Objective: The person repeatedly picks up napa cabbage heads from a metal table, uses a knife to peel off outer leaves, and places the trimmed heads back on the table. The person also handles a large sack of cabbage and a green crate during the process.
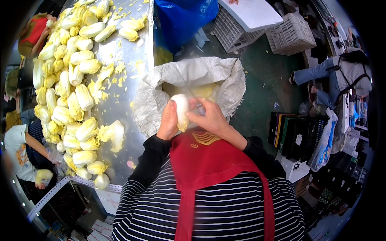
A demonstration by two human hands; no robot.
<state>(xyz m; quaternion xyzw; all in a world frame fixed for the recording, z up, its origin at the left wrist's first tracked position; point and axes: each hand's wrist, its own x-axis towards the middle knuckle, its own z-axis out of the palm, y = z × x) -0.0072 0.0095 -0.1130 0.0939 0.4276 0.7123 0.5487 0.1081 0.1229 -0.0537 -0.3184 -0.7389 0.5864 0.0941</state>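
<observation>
My left hand (168, 121) grips a small napa cabbage (181, 110), white at its upper end and yellow at its lower tip. In my right hand (211, 118) is what looks like a knife with a greyish handle (200, 109); its thin blade is blurred and points up and to the left. The right thumb meets the cabbage's side. Both hands are over the near part of an open white woven sack (196, 67), whose rim is rolled outward. Pale yellow leaves (205, 90) show inside it, partly hidden by my hands.
Several napa cabbages (81, 96) are heaped on the metal table (132, 102) at left, with loose leaves (116, 134) nearer me. Plastic crates (291, 34), a white board (253, 13) and a blue plastic sheet (184, 21) stand beyond the sack. Other people are left and right.
</observation>
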